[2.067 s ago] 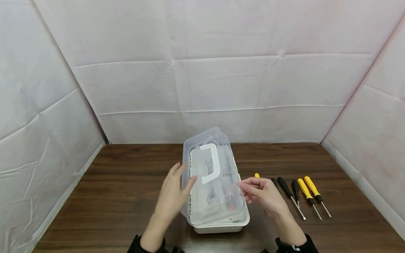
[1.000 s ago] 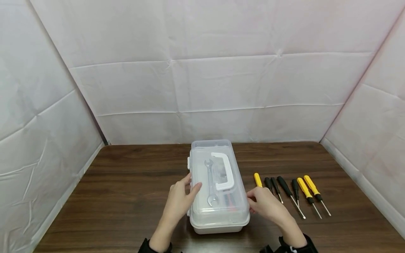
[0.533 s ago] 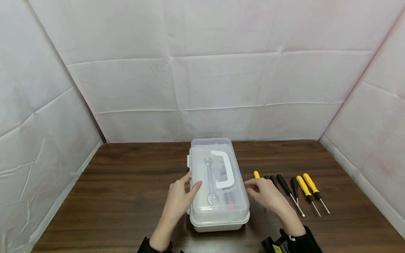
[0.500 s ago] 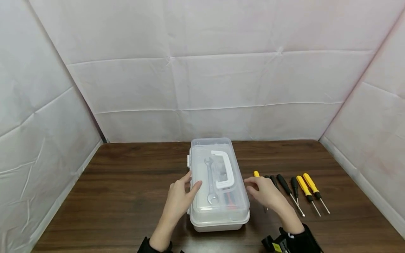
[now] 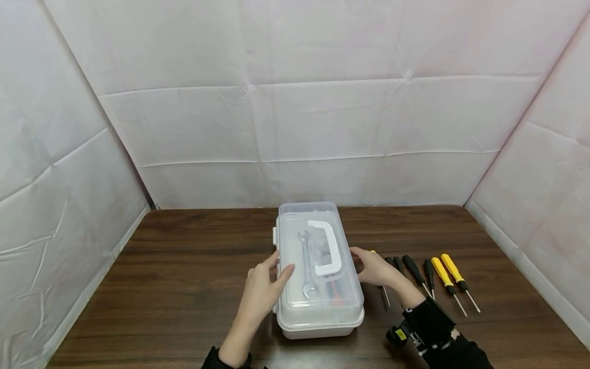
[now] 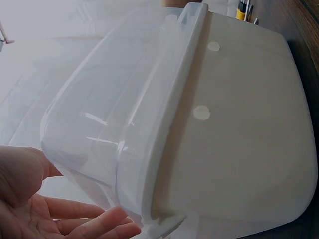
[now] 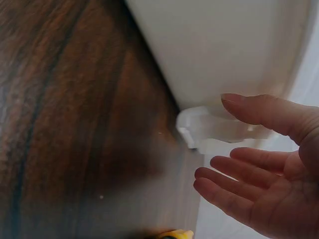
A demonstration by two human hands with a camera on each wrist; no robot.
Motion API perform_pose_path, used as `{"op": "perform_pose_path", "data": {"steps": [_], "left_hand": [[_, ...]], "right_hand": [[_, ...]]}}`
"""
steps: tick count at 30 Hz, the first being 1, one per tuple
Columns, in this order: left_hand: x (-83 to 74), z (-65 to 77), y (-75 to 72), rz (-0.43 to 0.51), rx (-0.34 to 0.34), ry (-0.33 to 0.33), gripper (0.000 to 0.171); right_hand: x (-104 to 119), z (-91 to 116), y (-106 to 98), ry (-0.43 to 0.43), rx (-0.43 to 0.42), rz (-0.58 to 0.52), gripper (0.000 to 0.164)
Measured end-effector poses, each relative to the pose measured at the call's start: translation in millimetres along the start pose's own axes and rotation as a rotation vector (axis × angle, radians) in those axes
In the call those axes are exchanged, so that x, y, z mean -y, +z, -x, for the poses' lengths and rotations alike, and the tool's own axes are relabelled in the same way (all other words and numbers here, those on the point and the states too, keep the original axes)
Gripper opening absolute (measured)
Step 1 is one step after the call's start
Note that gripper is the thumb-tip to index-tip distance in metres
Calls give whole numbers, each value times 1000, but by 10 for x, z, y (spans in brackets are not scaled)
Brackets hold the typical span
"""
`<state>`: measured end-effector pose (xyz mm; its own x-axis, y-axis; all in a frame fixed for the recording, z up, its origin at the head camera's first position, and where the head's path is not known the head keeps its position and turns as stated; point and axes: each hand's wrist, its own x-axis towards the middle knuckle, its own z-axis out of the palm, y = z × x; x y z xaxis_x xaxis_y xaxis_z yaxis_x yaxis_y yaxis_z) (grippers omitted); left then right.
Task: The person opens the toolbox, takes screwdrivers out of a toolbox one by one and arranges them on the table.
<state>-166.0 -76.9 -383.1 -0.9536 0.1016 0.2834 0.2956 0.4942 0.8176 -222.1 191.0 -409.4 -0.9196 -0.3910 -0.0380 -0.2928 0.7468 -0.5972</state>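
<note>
A toolbox with a clear lid (image 5: 295,307) and a white base (image 5: 318,334) stands on the table, its lid down. A wrench (image 5: 306,264) and something red show through the lid, and a white carry handle (image 5: 334,251) lies on top. My left hand (image 5: 261,289) rests against the box's left side, thumb over the lid edge, fingers relaxed. On the right side my right hand (image 5: 375,267) is beside the box with fingers loosely extended. In the right wrist view a white latch (image 7: 197,127) sticks out from the box wall, close to my thumb and fingertips.
Several screwdrivers lie right of the box, among them a black one (image 5: 412,267) and a yellow one (image 5: 452,266). My right forearm passes over some of them. White fabric walls (image 5: 322,123) enclose the wooden table (image 5: 198,266) at the back and sides.
The lid has come down from a raised, skewed position onto the base. My left hand has settled at the left side. My right hand has slid farther back along the right side.
</note>
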Motion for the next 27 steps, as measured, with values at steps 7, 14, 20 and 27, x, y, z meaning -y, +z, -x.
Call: {"op": "perform_pose_path", "data": {"steps": [7, 14, 20, 27], "left_hand": [[4, 1, 0, 14, 4, -4, 52], [2, -3, -1, 31, 11, -19, 52], [13, -11, -4, 25, 13, -24, 52], [13, -10, -13, 16, 8, -26, 53]], "right_hand": [[-37, -66, 52, -72, -9, 40, 43], [-76, -78, -15, -86, 35, 69, 48], [-112, -90, -151, -67, 110, 10, 44], [-149, -99, -359, -58, 145, 2, 46]]}}
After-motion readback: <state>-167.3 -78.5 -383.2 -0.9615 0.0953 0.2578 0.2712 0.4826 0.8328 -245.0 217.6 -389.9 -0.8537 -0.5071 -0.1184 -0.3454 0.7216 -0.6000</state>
